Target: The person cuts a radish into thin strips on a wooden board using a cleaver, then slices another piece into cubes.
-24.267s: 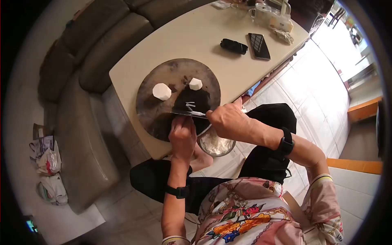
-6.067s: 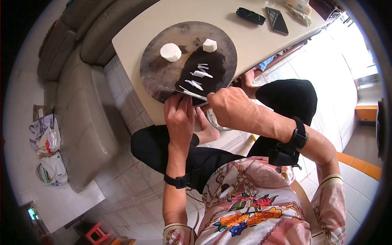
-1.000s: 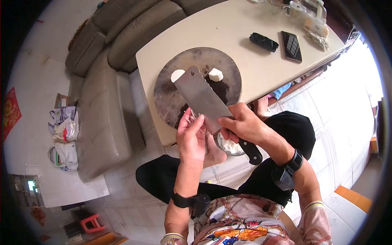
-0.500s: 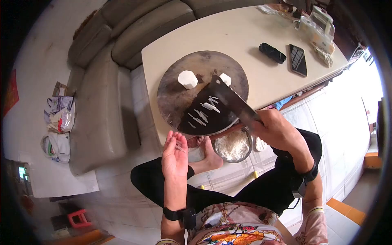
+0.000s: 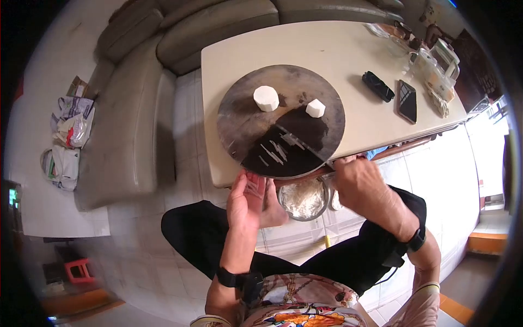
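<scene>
My right hand (image 5: 359,182) grips the handle of a kitchen knife (image 5: 306,144), its blade now seen nearly edge-on over the round cutting board (image 5: 235,103). Thin white strips (image 5: 275,152), which look like cut radish, lie on the dark wet part of the board, beside the blade. My left hand (image 5: 245,204) is cupped palm up at the board's near edge, with a few pale strips in it. Farther back on the board stand a thick white round chunk (image 5: 266,98) and a smaller white chunk (image 5: 315,108).
Under the table edge a metal bowl (image 5: 303,201) full of white shreds stands on the floor between my legs. On the cream table (image 5: 338,49) lie a black case (image 5: 378,86), a phone (image 5: 407,101) and a clear pitcher (image 5: 444,57). A grey sofa (image 5: 131,120) stands left.
The knife has turned from showing its broad side to nearly edge-on, and its tip has come lower. My left hand has moved up and right to the board's near edge. The view has shifted.
</scene>
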Demonstrator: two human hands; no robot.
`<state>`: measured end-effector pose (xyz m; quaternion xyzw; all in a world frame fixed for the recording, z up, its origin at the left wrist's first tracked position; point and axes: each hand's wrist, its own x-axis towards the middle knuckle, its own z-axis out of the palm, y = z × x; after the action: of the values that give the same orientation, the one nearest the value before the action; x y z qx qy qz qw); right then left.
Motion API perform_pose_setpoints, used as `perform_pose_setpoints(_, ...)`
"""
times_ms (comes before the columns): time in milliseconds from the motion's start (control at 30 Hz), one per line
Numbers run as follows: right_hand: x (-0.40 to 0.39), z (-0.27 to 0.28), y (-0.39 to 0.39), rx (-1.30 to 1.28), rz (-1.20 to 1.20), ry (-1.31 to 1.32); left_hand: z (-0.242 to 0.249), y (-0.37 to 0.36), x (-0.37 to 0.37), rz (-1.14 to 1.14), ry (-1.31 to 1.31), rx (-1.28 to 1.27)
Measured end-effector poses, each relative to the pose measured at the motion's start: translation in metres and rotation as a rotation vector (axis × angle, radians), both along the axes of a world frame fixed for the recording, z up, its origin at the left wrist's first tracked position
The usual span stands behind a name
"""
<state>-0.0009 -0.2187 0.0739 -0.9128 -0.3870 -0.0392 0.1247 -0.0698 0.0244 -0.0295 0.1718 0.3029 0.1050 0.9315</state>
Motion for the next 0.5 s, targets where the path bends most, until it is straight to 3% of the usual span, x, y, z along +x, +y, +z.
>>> perform_pose_setpoints(100, -0.016, 0.009, 0.015, -0.121, 0.043, 0.034, 0.001, -0.006, 0.002, -0.002, 0.002, -0.002)
perform_pose_setpoints(333, -0.034, 0.016, 0.031, 0.019, 0.205, 0.087, 0.01, -0.009, 0.003, -0.008, -0.043, -0.01)
perform_pose_setpoints(400, -0.036, 0.015, 0.032, 0.006, 0.244, 0.283, 0.012, -0.011, 0.002, 0.018, -0.009, -0.006)
perform_pose_setpoints(467, -0.037, 0.01, 0.03, -0.003, 0.246, 0.343, 0.004, -0.01, -0.002, -0.039, -0.251, -0.186)
perform_pose_setpoints(500, -0.038, 0.008, 0.029, 0.026, 0.239, 0.351, 0.002, -0.01, -0.002, -0.042, -0.247, -0.185)
